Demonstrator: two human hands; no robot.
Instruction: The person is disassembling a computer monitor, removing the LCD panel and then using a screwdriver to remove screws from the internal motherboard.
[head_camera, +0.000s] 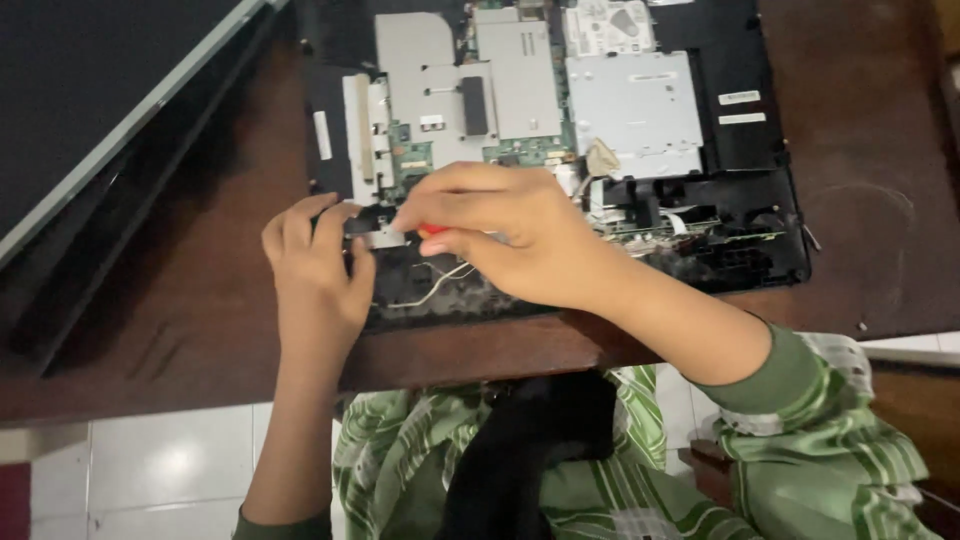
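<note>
Steadily: opened laptop base (560, 150) at the near edge of the brown worktop (180, 310), both hands at its front-left corner.
Your left hand (315, 270) pinches a small metal bracket (380, 238); your right hand (510, 235) grips a red-handled tool (432, 231). Keep it upright; loose white wires (430, 290) crowd the corner, and the detached screen panel (100, 110) hems the left.

A large flat screen (95, 100) lies at the upper left of the wooden table, dark and blank, with a thin pale edge running diagonally. On the opened device's black casing at upper right sit two small white rectangular labels (739, 107), one just above the other. A narrow white upright label (322, 135) sits on the black casing at the device's left edge.
</note>
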